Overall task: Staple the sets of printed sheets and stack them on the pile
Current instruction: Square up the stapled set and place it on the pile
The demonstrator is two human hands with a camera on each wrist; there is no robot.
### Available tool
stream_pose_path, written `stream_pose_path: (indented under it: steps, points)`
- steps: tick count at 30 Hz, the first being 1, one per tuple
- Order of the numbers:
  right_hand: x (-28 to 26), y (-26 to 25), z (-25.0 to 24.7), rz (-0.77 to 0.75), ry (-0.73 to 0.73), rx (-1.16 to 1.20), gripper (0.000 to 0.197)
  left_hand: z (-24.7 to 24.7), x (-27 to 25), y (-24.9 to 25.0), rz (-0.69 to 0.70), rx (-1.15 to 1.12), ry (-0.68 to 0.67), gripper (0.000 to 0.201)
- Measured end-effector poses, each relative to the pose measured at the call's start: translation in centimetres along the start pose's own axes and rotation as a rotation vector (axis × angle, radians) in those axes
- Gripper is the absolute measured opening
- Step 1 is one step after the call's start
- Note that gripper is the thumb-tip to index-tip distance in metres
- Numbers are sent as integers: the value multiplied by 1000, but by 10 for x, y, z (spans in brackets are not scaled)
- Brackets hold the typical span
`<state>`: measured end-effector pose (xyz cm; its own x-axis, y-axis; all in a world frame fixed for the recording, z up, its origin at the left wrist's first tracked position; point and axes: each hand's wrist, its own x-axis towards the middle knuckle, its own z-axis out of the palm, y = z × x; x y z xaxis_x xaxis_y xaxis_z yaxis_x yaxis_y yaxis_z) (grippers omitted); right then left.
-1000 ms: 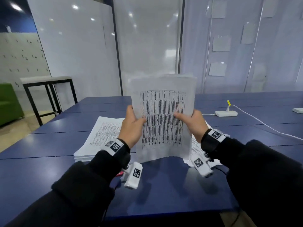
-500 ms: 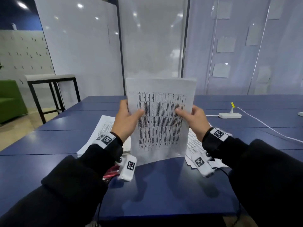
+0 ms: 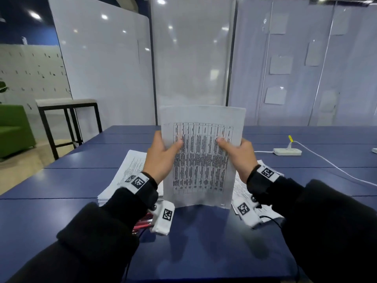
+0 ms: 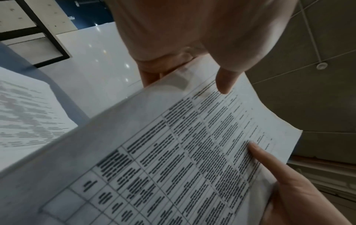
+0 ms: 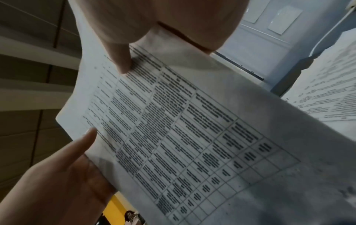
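A set of printed sheets [image 3: 201, 160] with a table printed on it stands upright, its bottom edge on or just above the blue table [image 3: 61, 180]. My left hand [image 3: 163, 158] grips its left edge and my right hand [image 3: 239, 158] grips its right edge, thumbs on the front. The wrist views show the same set [image 4: 183, 152] [image 5: 192, 129] with both thumbs pressed on the print. A pile of sheets [image 3: 130, 170] lies behind my left wrist. A red stapler [image 3: 142, 223] peeks out under my left wrist, mostly hidden.
Loose printed sheets [image 3: 240, 188] lie behind my right wrist. A white power strip [image 3: 287, 151] with a white cable [image 3: 336, 168] sits at the right back of the table. A black-framed side table [image 3: 67, 111] and a green seat [image 3: 14, 129] stand off to the left.
The set's top edge was blurred and uneven a second ago and now looks squared and still. Both hands keep the same grip on its sides.
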<state>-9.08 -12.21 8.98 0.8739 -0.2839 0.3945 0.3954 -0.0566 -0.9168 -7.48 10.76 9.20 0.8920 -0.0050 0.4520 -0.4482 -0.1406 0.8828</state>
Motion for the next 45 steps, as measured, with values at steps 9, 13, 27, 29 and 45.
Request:
stream_pose_path:
  steps: [9,13,27,29,45]
  points:
    - [10,-21,8,-29,-37,-8,25,3,10,22,-70,-104,108,50]
    - [-8,-5,-1,15,-72,-20,25,-1,-7,-1,-107,-32,82,28]
    - [22,-44,9,-93,48,13,4,8,22,35,161,-57,142,16]
    - [27,-58,12,-148,66,11,6,8,24,49,212,-30,165,27]
    - [8,-31,3,-33,35,98,5,15,6,17,99,-173,109,11]
